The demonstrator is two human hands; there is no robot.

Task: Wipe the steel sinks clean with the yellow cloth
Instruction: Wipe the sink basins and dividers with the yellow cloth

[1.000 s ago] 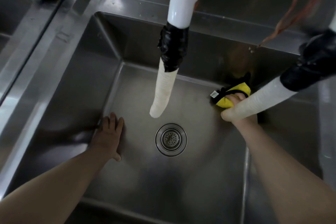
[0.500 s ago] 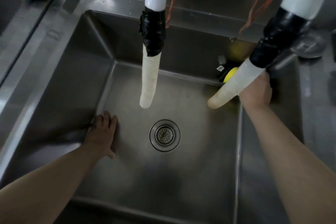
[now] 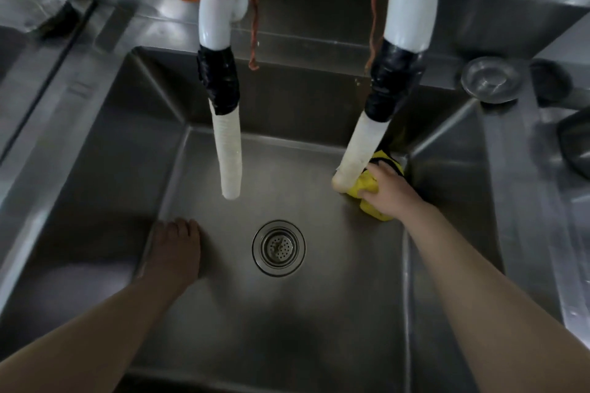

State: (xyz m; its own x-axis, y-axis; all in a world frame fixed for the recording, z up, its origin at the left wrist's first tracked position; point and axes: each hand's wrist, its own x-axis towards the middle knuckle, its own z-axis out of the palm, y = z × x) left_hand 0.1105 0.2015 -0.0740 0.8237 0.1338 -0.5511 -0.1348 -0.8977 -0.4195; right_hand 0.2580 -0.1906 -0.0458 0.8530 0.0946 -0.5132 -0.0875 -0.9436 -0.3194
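Cloth (image 3: 367, 187), yellow and bunched, sits at the far right corner of the sink (image 3: 319, 329) floor, clutched by the right hand (image 3: 388, 191). Left hand (image 3: 174, 252) rests flat and relaxed on the floor. Soft and light, it probably handles best wadded in the palm.

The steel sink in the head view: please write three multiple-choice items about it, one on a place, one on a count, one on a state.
1. Where is the crumpled yellow cloth?
A. far right corner of the basin floor
B. on the round steel drain strainer
C. on the rim

2. How many white ribbed hoses hang over the steel sink?
A. one
B. two
C. three

3. What is the left hand doing?
A. gripping a hose
B. holding the cloth
C. resting flat on the basin

Key: 1 A, the right hand presses it there. 2 B, a left hose and a right hose. 3 C, its fingers lie straight.
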